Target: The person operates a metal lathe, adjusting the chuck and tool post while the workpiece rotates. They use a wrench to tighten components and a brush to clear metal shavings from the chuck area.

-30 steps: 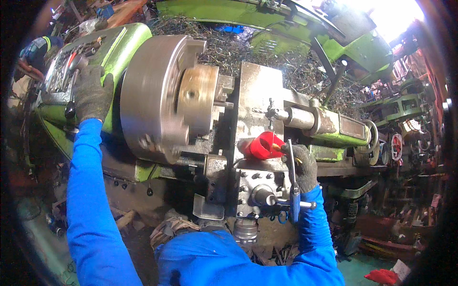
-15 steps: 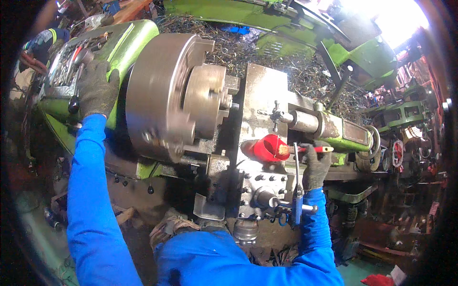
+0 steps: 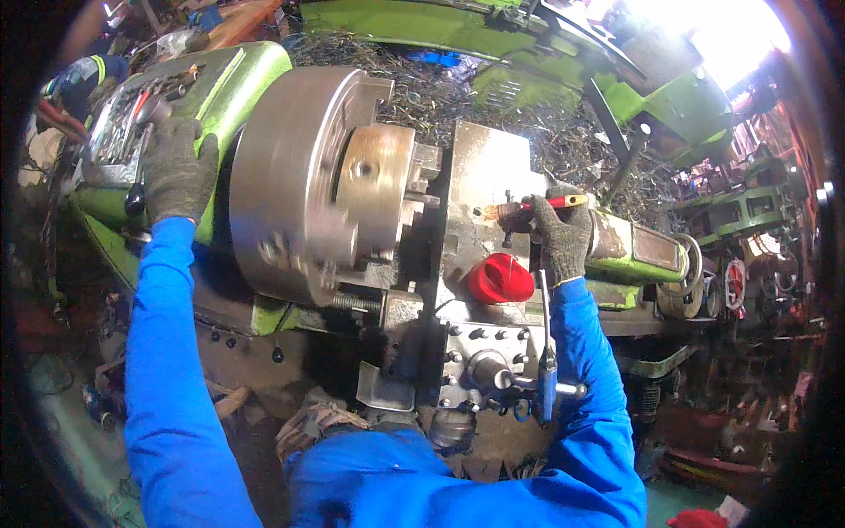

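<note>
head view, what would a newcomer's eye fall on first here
Probably the big metal chuck left of centre, blurred along its right side. Next, the bright red cup near the middle. Just above and right of it, the gloved right hand holds a brush.

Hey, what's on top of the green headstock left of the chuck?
Metal tools lie on the green headstock, beside the gloved left hand. Whatever the hand covers can't be seen.
</note>
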Motion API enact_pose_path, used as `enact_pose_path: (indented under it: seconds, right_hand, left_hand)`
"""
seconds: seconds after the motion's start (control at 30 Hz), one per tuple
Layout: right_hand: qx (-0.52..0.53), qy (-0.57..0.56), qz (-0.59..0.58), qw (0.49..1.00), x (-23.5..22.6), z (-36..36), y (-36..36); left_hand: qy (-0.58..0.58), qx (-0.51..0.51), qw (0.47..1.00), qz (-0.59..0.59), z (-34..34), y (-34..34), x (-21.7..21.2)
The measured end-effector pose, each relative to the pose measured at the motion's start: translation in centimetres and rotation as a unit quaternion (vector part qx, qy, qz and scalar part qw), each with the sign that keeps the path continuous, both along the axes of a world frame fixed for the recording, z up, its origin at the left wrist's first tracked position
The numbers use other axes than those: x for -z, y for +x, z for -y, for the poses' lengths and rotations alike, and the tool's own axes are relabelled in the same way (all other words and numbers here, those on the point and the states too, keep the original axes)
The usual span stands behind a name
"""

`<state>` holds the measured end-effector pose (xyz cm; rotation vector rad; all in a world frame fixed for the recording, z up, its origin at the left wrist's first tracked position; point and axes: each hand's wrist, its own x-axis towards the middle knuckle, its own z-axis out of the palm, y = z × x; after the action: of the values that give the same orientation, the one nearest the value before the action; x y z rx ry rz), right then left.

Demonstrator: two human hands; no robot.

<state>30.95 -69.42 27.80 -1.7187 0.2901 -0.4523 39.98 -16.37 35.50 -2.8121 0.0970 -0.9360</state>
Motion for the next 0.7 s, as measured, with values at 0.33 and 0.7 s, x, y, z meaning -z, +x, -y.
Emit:
enact_pose_path:
  seconds: [0.33, 0.7]
  right_hand:
    - [-0.095, -0.016, -0.01, 0.995, 0.7, -2.1, 2.1]
    - [-0.133, -0.335, 0.036, 0.932, 0.3, -1.9, 1.2]
  left_hand:
    - [0.011, 0.02, 0.999, 0.034, -0.8, 0.3, 0.8]
    - [0.022, 0.021, 0.999, 0.038, -0.5, 0.2, 0.4]
